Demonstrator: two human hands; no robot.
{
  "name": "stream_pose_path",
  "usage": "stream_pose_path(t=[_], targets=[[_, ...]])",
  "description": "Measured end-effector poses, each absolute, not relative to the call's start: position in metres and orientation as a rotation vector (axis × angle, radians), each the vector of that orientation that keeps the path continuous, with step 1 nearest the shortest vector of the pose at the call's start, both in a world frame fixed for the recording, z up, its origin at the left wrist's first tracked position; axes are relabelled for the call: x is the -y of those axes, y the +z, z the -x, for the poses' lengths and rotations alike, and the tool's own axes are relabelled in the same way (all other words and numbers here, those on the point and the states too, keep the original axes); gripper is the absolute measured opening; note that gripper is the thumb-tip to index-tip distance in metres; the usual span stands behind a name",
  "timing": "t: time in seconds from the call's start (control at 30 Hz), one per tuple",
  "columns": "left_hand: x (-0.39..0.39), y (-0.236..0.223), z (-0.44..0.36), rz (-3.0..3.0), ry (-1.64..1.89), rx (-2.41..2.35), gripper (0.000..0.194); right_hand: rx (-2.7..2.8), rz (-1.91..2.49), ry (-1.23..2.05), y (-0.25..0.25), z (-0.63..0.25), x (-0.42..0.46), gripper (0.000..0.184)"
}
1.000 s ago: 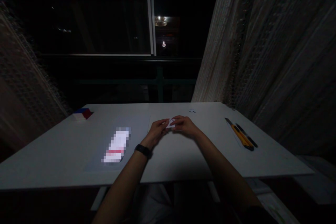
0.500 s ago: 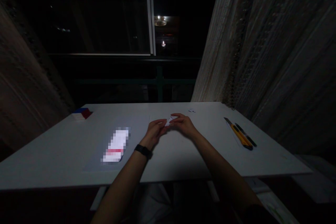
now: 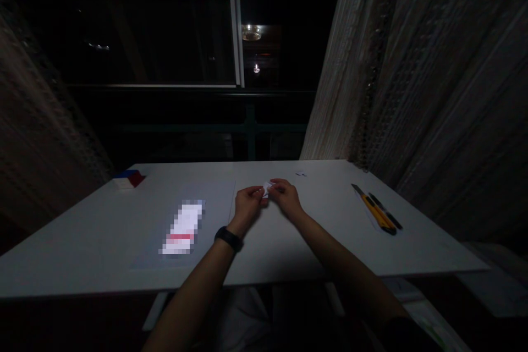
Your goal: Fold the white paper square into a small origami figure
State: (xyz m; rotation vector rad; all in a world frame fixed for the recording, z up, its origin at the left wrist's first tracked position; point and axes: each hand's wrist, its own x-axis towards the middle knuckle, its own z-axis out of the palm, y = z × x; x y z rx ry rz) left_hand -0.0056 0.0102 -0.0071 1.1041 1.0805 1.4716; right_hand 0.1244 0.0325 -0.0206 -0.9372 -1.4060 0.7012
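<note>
one yellow cutter beside a black pen off right, colored block far left. left hand and right hand both pinch a small white paper mid-table, dark window behind.

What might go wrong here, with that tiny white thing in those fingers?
The small white piece is held by the left hand and right hand, so it could slip or get creased. The yellow cutter lies on the table to the right, its blade apparently out; a careless reach there might cut someone. The light is dim, so fine details may be misjudged.
</note>
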Motion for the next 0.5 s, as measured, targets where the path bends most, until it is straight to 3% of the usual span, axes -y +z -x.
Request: stream_pose_path(t=[0.33,0.5], targets=[[-0.0053,-0.0108,0.0048,-1.366,1.487,-1.165,0.029,1.258,1.004,0.688,-0.0242,-0.1191,-0.0314,0.011],[-0.0057,-0.0131,0.0051,-1.353,1.45,-1.215,0.042,1.285,1.022,0.622,-0.023,-0.1194,-0.0297,0.008]])
